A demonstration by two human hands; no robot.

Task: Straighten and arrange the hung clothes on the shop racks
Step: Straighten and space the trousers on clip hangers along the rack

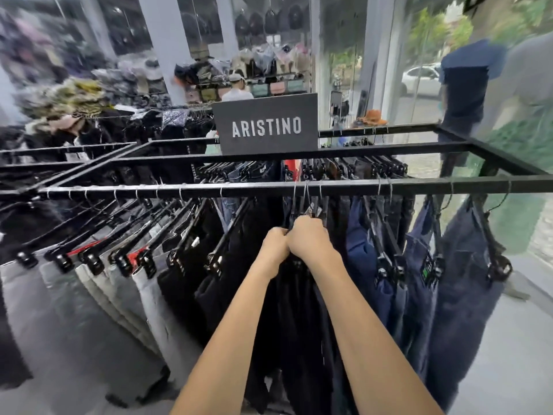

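Both forearms reach forward side by side; the left hand [274, 241] and right hand [308, 235], knuckles touching, grip dark trousers [299, 310] hanging from the rack rail [239, 188]. Fingertips are hidden in fabric.

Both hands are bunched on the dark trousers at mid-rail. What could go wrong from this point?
1. The left hand and right hand share one tight grip on the dark trousers. The hooks above crowd together on the rail, so a sideways pull might tangle them or lift one off.
2. The navy trousers hang close on the right, and sliding the bunch that way could crush them.
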